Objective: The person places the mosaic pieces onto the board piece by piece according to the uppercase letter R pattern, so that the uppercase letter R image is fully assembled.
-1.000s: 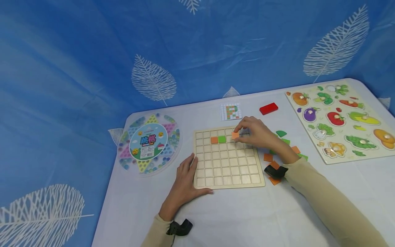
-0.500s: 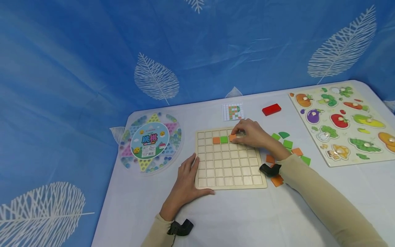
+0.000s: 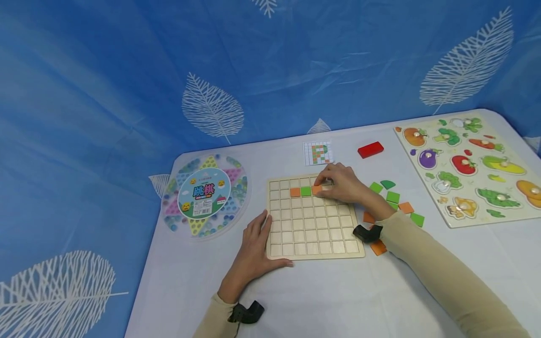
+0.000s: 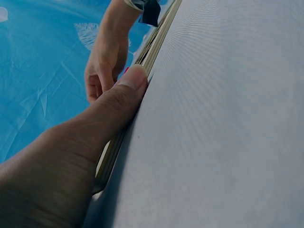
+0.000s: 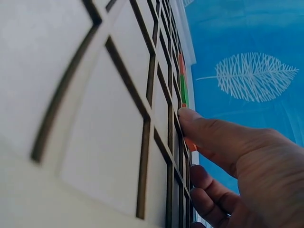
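A wooden grid board lies on the white table. An orange square tile and a green square tile sit side by side in its second row from the back. My right hand pinches another orange tile between thumb and finger, at the cell right of the green one. In the right wrist view, the thumb partly covers that tile. My left hand rests at the board's front left corner, fingers along the left side, thumb against the front edge.
Loose green tiles and orange tiles lie right of the board, partly under my right arm. A pattern card and a red block lie behind. A round marble game box is left, a vegetable puzzle right.
My right hand has moved slightly left and brought the pinched orange tile down against the green tile, into line with the row. The left hand has stayed at the board's corner.
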A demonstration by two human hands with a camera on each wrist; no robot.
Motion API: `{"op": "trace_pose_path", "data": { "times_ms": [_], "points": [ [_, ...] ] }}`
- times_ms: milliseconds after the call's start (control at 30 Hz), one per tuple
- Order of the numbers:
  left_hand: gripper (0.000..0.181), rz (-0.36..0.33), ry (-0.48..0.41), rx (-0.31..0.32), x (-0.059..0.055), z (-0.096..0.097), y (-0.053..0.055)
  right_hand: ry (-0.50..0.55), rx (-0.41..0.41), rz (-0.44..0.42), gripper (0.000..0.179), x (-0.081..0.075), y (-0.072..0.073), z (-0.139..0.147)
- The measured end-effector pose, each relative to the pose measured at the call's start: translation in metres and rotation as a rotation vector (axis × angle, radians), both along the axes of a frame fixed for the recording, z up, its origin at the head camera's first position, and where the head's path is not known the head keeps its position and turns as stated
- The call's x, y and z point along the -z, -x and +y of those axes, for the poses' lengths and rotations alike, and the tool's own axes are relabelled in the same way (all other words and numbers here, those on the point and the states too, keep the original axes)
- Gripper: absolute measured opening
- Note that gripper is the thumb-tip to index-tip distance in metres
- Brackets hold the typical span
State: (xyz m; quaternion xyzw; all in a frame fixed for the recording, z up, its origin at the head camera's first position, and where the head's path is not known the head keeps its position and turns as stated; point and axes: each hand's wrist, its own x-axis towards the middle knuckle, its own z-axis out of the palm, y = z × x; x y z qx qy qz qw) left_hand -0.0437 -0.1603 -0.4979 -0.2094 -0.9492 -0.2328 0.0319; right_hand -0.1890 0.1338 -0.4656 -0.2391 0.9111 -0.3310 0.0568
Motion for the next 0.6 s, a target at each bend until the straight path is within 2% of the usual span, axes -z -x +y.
{"op": "trace_pose_path", "data": {
  "times_ms": [600],
  "points": [
    [0.126, -0.016, 0.002, -0.007, 0.0006, 0.0, -0.0001, 0.013, 0.013, -0.026, 0.024, 0.0007, -0.0003, -0.0005]
  ]
}}
